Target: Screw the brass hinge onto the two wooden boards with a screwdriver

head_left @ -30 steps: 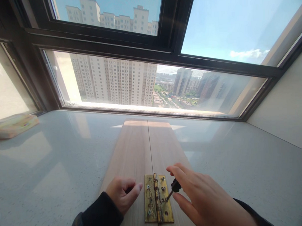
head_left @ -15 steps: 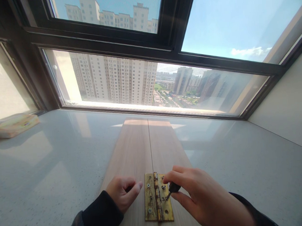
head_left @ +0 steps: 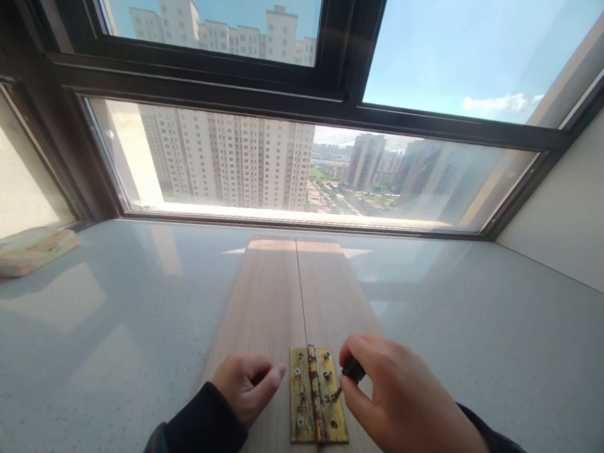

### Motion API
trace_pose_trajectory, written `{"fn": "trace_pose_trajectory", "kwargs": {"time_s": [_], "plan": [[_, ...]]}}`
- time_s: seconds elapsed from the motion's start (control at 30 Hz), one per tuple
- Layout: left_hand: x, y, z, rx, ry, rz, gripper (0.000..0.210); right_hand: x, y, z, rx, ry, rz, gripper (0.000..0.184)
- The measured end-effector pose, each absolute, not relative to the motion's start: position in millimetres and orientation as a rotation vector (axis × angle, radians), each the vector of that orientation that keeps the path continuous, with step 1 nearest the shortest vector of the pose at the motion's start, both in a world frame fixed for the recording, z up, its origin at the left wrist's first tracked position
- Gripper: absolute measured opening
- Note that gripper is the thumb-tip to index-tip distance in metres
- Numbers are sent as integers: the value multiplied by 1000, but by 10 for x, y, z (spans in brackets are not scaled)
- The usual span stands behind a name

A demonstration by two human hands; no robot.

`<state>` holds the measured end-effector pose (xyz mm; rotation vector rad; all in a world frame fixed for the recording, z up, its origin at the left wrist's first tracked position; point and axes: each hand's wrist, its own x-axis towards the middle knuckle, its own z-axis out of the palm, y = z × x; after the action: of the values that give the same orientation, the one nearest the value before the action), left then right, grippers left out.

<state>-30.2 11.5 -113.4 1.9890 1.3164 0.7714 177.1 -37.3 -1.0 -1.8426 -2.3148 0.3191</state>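
A worn brass hinge (head_left: 304,407) lies open flat across the seam of two pale wooden boards (head_left: 273,308). Screws sit in its left leaf, and several screw heads show in the right leaf. Between thumb and fingers, my right hand (head_left: 407,395) grips a short dark-handled screwdriver (head_left: 353,369), tilted, its tip at a screw in the right leaf. My left hand (head_left: 249,386) rests loosely curled on the left board, just beside the hinge; its fingers are closed and I see nothing in them.
The boards lie on a speckled white windowsill (head_left: 111,341) and reach back toward the dark window frame (head_left: 302,223). A light wooden block (head_left: 33,250) stands at the far left. A white wall (head_left: 576,201) rises at the right.
My right hand has shifted slightly to the right with the screwdriver, and its index finger has drawn back, uncovering the top screw of the right leaf. The left hand has stayed put.
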Motion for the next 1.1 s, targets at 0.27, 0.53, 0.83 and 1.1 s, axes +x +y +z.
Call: {"fn": "trace_pose_trajectory", "kwargs": {"time_s": [0.27,0.53,0.83,1.1], "plan": [[-321,125,-1137,2002,1290,702,43,1791,-368,-28,-1886,-2459,149,14],[-329,139,-1170,2021,1290,689,43,1867,-403,127,-1669,-2550,474,26],[-303,97,-1169,1993,1336,766,43,1858,-347,42,-1721,-2552,381,5],[-335,127,-1187,2011,1320,699,44,1822,-355,-56,-1872,-2455,198,12]]}}
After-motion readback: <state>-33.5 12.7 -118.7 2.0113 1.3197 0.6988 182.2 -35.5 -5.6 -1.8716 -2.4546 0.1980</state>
